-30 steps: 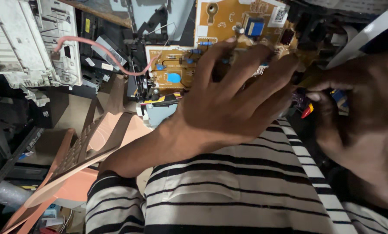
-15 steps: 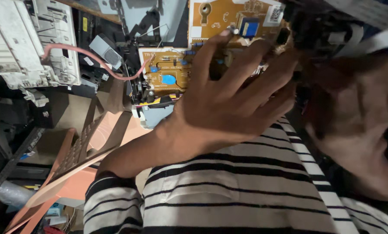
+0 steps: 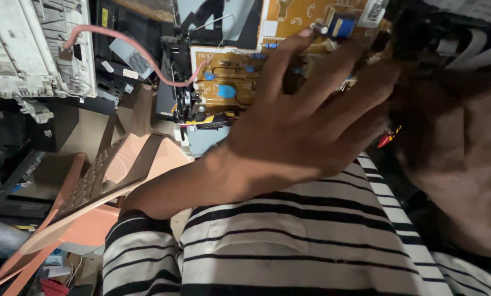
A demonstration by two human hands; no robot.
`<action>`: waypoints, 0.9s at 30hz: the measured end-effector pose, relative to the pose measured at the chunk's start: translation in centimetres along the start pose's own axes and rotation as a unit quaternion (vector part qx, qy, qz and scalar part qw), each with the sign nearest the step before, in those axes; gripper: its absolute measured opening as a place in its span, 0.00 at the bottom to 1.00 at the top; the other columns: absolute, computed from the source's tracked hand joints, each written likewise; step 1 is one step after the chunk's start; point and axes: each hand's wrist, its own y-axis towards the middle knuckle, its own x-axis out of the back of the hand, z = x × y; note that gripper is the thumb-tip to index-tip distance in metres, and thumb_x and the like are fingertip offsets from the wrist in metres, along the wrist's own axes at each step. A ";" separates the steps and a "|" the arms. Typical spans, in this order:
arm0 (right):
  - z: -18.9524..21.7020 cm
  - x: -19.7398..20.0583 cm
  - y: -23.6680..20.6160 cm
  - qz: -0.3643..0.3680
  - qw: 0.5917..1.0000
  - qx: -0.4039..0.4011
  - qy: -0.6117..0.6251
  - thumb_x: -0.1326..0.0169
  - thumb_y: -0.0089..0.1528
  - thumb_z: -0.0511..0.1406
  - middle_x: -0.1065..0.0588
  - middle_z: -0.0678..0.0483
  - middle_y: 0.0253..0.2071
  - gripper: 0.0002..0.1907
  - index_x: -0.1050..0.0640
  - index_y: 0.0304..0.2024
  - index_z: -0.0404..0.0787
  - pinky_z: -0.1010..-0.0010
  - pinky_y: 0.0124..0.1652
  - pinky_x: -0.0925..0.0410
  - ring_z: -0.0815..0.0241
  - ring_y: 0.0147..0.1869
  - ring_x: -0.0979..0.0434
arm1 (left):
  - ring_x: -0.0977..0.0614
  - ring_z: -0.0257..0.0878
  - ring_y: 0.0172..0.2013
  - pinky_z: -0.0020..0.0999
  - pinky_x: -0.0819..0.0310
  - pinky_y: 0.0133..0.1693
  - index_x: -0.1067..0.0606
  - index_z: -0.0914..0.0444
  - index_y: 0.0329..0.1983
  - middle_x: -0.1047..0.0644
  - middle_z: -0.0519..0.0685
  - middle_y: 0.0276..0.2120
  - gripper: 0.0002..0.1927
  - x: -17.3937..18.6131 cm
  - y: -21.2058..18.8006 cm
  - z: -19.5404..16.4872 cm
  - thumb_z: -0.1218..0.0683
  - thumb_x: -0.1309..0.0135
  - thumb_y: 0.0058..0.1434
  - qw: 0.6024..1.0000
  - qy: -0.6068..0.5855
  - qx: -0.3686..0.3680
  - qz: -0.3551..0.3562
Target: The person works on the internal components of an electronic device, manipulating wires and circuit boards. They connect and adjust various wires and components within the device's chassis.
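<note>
Since a moment ago, everything's sliding right in view. I'm spreading my left hand (image 3: 311,126) open, fingers splayed flat across the orange circuit board (image 3: 240,82). Right hand (image 3: 453,148) is blurring beside it, so can't tell its grip.

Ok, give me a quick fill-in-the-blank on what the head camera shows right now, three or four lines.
1. The left hand lies spread over an orange-brown ____ board.
2. The disc-shaped component on the smaller circuit board is ____ in colour.
3. A ____ cable runs from the white housing to that board.
4. The sleeve carries black and white ____.

Missing words: circuit; blue; pink; stripes
</note>
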 end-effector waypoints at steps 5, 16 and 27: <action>0.1 0.5 0.5 0.024 0.992 0.055 -0.114 0.41 0.69 0.29 0.25 0.47 0.49 0.10 0.20 0.52 0.34 0.73 0.40 0.32 0.58 0.48 0.24 | 0.32 0.51 0.67 0.62 0.42 0.66 0.19 0.62 0.51 0.31 0.50 0.63 0.09 0.1 -0.2 -0.1 0.55 0.47 0.73 1.000 0.004 0.002 0.005; 1.2 2.4 2.4 0.086 0.964 0.137 -0.210 0.41 0.68 0.29 0.24 0.47 0.53 0.14 0.20 0.56 0.31 0.75 0.48 0.29 0.59 0.52 0.23 | 0.32 0.52 0.68 0.64 0.46 0.69 0.18 0.61 0.50 0.29 0.49 0.66 0.09 -0.4 -0.5 0.3 0.54 0.46 0.75 1.000 0.013 -0.016 -0.008; -0.4 -2.8 -5.2 0.026 0.999 -0.018 0.032 0.51 0.74 0.21 0.25 0.37 0.56 0.13 0.30 0.61 0.23 0.65 0.53 0.26 0.47 0.56 0.22 | 0.35 0.53 0.72 0.62 0.50 0.69 0.19 0.61 0.60 0.36 0.51 0.69 0.13 -0.2 -0.8 -0.2 0.56 0.48 0.77 1.000 0.019 -0.004 -0.014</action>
